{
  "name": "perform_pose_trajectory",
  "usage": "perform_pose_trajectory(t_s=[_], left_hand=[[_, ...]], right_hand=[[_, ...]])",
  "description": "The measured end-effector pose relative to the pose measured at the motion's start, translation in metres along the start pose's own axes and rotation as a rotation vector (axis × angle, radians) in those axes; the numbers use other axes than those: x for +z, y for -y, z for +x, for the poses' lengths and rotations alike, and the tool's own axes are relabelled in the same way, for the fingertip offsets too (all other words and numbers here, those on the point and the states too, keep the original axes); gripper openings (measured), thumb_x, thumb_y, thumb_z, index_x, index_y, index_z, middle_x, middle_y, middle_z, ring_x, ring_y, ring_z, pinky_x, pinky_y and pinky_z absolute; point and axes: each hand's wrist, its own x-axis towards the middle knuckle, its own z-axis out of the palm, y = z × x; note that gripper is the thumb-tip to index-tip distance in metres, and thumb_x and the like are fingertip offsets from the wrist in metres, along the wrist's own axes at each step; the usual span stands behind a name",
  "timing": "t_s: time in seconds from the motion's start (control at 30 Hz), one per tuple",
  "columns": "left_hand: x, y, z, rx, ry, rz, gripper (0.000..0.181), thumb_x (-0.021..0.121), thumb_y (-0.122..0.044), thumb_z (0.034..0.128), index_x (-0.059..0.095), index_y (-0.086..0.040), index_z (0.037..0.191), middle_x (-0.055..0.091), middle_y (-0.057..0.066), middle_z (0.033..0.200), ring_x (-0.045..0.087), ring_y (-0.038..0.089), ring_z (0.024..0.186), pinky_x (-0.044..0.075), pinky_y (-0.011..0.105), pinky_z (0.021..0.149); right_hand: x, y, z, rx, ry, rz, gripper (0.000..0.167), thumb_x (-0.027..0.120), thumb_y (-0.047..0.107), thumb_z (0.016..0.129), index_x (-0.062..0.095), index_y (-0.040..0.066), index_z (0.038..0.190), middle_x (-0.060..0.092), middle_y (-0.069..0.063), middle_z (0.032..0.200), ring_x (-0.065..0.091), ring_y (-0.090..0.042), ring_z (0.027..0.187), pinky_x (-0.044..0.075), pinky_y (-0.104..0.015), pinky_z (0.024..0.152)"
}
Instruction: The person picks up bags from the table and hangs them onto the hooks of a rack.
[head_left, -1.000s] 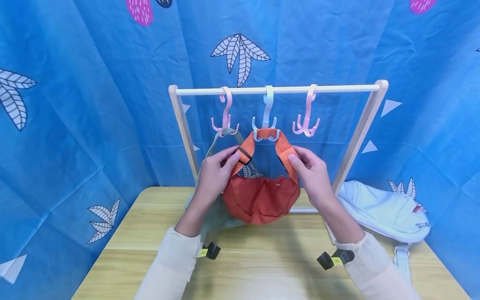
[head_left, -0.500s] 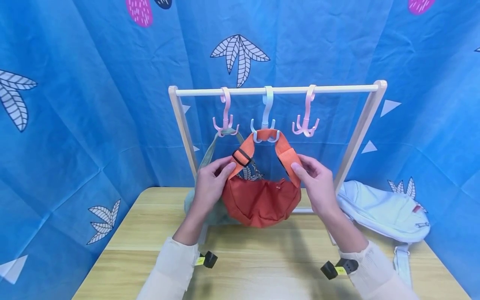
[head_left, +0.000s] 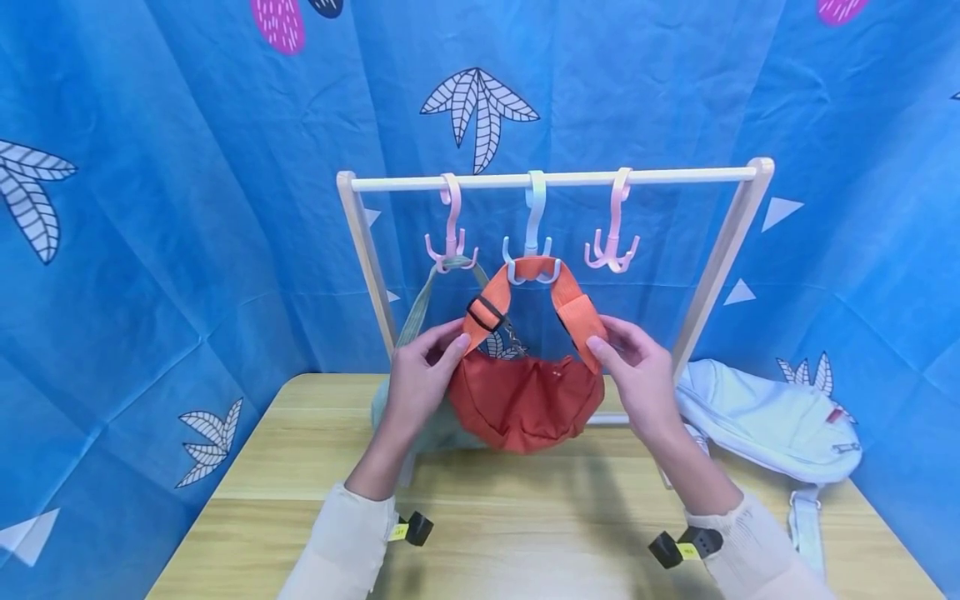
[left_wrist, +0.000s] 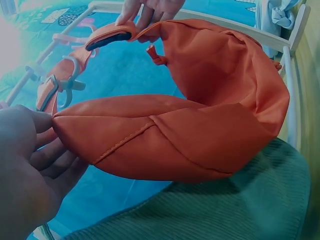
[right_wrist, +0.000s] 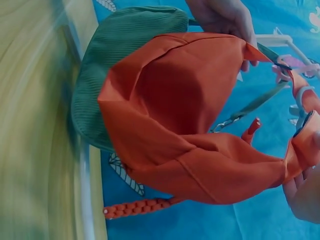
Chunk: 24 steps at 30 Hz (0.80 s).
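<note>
While its strap (head_left: pixel 497 293) loops over prongs of the pale blue hook (head_left: pixel 535 218), the crescent-shaped bag (head_left: pixel 528 408) hangs below the rail (head_left: pixel 675 177), above the worktop (head_left: pixel 487 533) and partly in front of the green bag (head_left: pixel 442 432). Its body is deep red-orange, soft and creased, sagging inward at the middle; the strap is a brighter orange, with a black slide buckle (head_left: pixel 486 314) on its left side and a doubled-over length on its right. The left hand (head_left: pixel 422 375) pinches the strap near where it meets the body, thumb against bent fingers, and the right hand (head_left: pixel 642 377) pinches the opposite side likewise.

The head view takes in both pink hooks (head_left: pixel 453 225) and the full white bag (head_left: pixel 768 417) lying at the right of the worktop. The left wrist view brings out a stitched seam (left_wrist: pixel 125 142) near the body's end. Only the right wrist view clearly shows a braided orange cord (right_wrist: pixel 137 207) beneath the body. Both wrist views reveal the green bag's ribbed fabric, indistinct from the head.
</note>
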Motion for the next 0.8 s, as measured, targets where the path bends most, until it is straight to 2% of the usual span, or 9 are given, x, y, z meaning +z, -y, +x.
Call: perform_pose_trajectory(t_s=[0.33,0.53,0.63,0.8], left_hand=[[-0.003,0.009,-0.011,-0.025,-0.013,-0.013,0.037,0.069,-0.038,0.1004,0.071,-0.024,0.134,0.075,0.003,0.125,0.072,0.020,0.108,0.063,0.038,0.090],[-0.004,0.011,-0.016,-0.018,-0.022,0.008,0.035,0.069,-0.036,0.1005,0.072,-0.023,0.133,0.075,0.003,0.127,0.073,0.020,0.109,0.063,0.035,0.088],[-0.005,0.013,-0.018,-0.001,-0.031,0.016,0.034,0.070,-0.034,0.1002,0.072,-0.023,0.132,0.076,0.004,0.125,0.074,0.020,0.106,0.064,0.034,0.087],[-0.004,0.014,-0.020,0.057,-0.052,-0.020,0.032,0.072,-0.029,0.0987,0.074,-0.020,0.130,0.076,0.005,0.125,0.076,0.022,0.104,0.063,0.033,0.087]], right_hand=[[-0.008,-0.012,-0.008,-0.001,-0.007,-0.036,0.054,0.071,0.042,0.098,0.060,0.016,0.144,0.065,-0.004,0.136,0.063,-0.010,0.123,0.056,-0.015,0.092],[-0.011,-0.015,-0.012,-0.007,-0.018,-0.042,0.052,0.071,0.039,0.098,0.061,0.014,0.143,0.065,-0.005,0.135,0.063,-0.008,0.121,0.055,-0.012,0.092],[-0.013,-0.017,-0.013,-0.007,-0.008,-0.053,0.052,0.071,0.039,0.098,0.061,0.013,0.142,0.065,-0.009,0.137,0.063,-0.009,0.121,0.055,-0.012,0.092],[-0.016,-0.017,-0.015,-0.015,0.020,-0.073,0.052,0.069,0.039,0.100,0.060,0.013,0.143,0.063,-0.013,0.140,0.063,-0.008,0.121,0.054,-0.012,0.092]])
